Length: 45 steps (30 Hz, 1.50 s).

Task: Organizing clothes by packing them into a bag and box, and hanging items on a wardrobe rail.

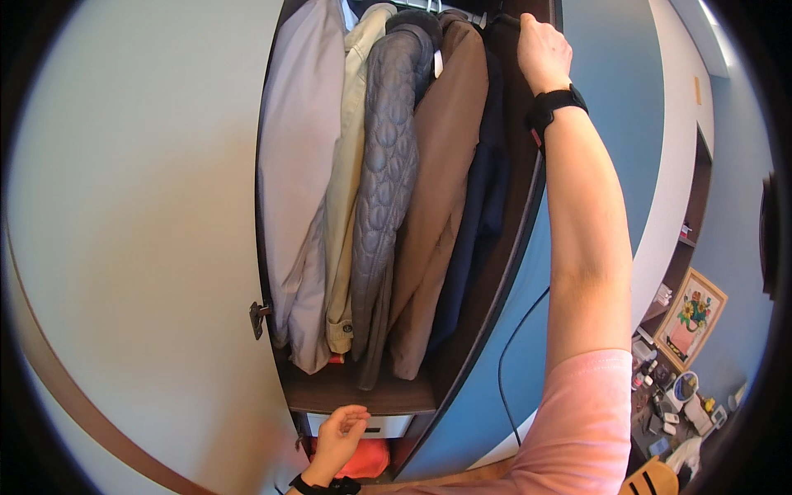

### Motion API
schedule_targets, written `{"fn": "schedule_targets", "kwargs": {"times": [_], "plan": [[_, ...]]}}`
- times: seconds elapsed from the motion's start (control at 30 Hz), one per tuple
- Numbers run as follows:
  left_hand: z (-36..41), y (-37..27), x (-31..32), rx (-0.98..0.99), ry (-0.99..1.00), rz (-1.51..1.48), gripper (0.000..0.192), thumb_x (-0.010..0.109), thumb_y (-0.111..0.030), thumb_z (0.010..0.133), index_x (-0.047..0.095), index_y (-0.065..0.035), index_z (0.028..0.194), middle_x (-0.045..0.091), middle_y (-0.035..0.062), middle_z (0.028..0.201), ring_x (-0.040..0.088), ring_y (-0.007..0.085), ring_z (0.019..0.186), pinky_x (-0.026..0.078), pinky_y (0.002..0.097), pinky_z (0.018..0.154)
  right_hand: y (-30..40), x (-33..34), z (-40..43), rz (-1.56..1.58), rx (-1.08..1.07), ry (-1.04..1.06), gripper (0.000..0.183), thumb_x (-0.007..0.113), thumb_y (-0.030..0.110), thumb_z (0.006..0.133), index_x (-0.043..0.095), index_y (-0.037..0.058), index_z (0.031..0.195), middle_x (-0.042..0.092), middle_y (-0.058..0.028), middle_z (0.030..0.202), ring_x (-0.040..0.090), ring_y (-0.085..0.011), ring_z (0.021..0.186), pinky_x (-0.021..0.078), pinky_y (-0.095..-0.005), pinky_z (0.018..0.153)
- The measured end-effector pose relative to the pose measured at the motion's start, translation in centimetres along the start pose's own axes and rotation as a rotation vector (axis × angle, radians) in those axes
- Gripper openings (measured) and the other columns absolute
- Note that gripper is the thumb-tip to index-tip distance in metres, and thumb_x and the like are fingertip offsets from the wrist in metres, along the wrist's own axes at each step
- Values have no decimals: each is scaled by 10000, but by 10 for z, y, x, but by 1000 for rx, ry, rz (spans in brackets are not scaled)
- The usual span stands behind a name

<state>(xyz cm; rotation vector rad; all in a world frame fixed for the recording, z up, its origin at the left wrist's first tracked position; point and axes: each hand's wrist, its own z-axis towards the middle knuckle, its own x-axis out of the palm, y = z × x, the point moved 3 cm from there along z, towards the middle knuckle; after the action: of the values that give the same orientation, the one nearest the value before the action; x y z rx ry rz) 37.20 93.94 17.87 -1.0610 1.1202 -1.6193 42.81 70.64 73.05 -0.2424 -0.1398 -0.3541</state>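
Several garments hang side by side in a dark wood wardrobe: a light grey jacket [303, 142], a beige jacket [346, 204], a dark quilted coat [390, 136], a brown jacket [445, 154] and a dark blue garment [486, 185]. My right hand [544, 52], arm raised, is at the top right by the rail's end and the side panel; its fingers are curled at the shoulder of a dark garment, and whether they grip it cannot be told. My left hand [343, 433] is low, before the wardrobe's bottom shelf [383, 396], fingers bent, holding nothing.
A large pale door [136, 216] with a metal hinge [257, 320] stands at the left. Below the shelf are a light drawer [396, 426] and a red item [368, 461]. A black cable [502, 365] hangs at the right, near a cluttered desk and a framed flower picture [690, 318].
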Motion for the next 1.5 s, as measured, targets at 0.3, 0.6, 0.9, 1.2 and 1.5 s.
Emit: {"fn": "schedule_targets", "kwargs": {"times": [0.3,0.6,0.9,1.2,1.5], "plan": [[6,21,1,-38,-14,-42,226,547,-9,803,530,6,1029,613,83,925,585,128,846,465,233,752,17,45,-20,77,60,78,146,440,80,797,566,19,838,609,-210,800,611,-357,783,499,-424,681],[12,31,-2,-39,-75,-26,223,557,-4,800,536,-2,1023,617,78,915,582,117,849,462,224,751,14,70,-3,116,95,211,211,393,123,845,558,24,933,605,-212,920,589,-347,897,481,-425,754],[14,50,-13,-86,-157,-92,222,544,26,804,521,20,1025,607,99,921,582,130,829,471,234,754,13,96,14,174,187,352,286,392,106,833,607,39,1009,574,-201,1045,548,-345,999,450,-421,838],[24,61,-9,-78,-137,-107,221,549,-5,814,528,5,1033,607,87,932,577,117,821,460,228,753,22,89,22,79,175,499,292,408,117,831,610,45,1029,577,-179,1069,553,-319,1013,453,-407,836],[2,53,-2,5,-95,-17,233,550,-38,830,522,-39,1061,582,47,876,548,124,816,442,237,743,20,78,7,124,230,513,284,407,147,841,636,60,985,586,-170,1061,565,-300,999,467,-381,819]]}}
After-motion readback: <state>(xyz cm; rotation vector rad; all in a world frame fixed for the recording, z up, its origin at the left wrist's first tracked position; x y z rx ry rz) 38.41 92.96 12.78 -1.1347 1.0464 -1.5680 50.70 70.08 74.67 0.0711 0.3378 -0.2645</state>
